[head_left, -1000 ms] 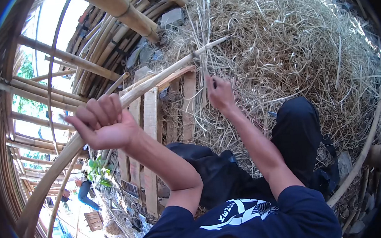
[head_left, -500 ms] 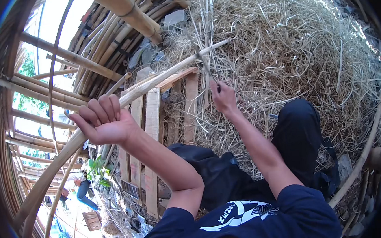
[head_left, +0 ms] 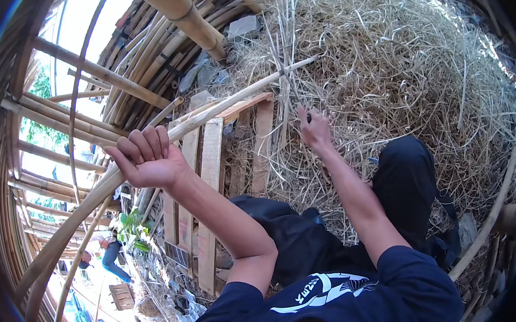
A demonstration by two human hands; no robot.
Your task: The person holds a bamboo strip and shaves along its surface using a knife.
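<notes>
My left hand [head_left: 155, 158] is closed around a long, pale bamboo strip [head_left: 238, 96], which runs from the lower left up to a thin tip over the straw. In my right hand [head_left: 317, 128] is a knife; its dark handle end shows in the fist. The narrow knife blade [head_left: 291, 85] points up and away, crossing the bamboo near the tip and seemingly touching it. Just how the blade meets the bamboo is too small to tell.
A large heap of pale shavings [head_left: 383, 62] covers the ground ahead and right. Wooden pallet slats [head_left: 211, 155] lie under the bamboo. Stacked bamboo [head_left: 138, 67] and a bamboo-pole frame [head_left: 58, 121] stand left. Beyond it, another person [head_left: 114, 258] is partly visible.
My right hand and the knife have moved slightly right and down. My left hand, still gripping the bamboo strip, and the whole background have shifted a little to the right.
</notes>
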